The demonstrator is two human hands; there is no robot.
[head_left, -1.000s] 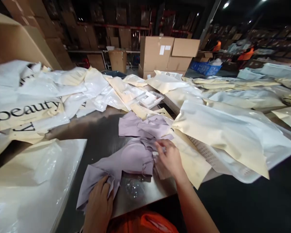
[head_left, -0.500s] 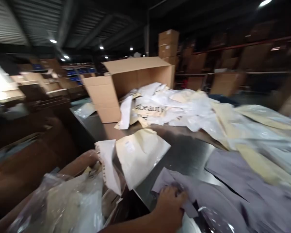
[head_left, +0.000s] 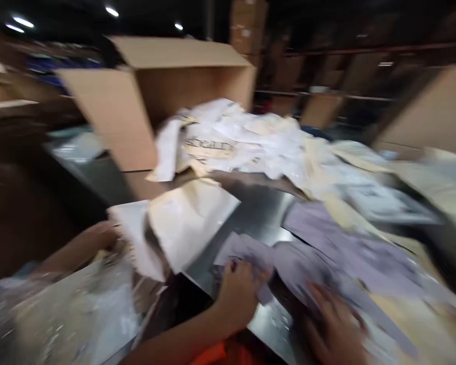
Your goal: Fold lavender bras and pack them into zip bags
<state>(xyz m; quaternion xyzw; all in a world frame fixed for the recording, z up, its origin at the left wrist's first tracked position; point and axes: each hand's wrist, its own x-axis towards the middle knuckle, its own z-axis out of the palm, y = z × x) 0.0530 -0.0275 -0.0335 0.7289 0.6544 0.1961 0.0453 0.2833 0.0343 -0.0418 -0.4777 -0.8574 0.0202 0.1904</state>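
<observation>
A lavender-grey cloth [head_left: 300, 263], which looks like a garment, lies loosely bunched on the metal table [head_left: 247, 200]. My left hand [head_left: 241, 294] is closed on its near left end, fingers curled over the fabric. Over the nearer part of the cloth, my right hand [head_left: 336, 324] is stretched out with fingers apart, blurred by motion; it seems to rest on the fabric. Past my left hand, a cream mailer bag [head_left: 192, 218] hangs over the table edge beside a white one [head_left: 137, 228].
An open cardboard box [head_left: 106, 111] lies on its side at the back, white and cream bags [head_left: 243, 142] spilling out. Clear plastic packaging [head_left: 76, 314] fills the lower left. More bags cover the right side. A large carton [head_left: 433, 111] stands back right.
My right hand has come into view over the cloth. My left hand keeps its hold on the cloth's end. The view has turned downward and to the right.
</observation>
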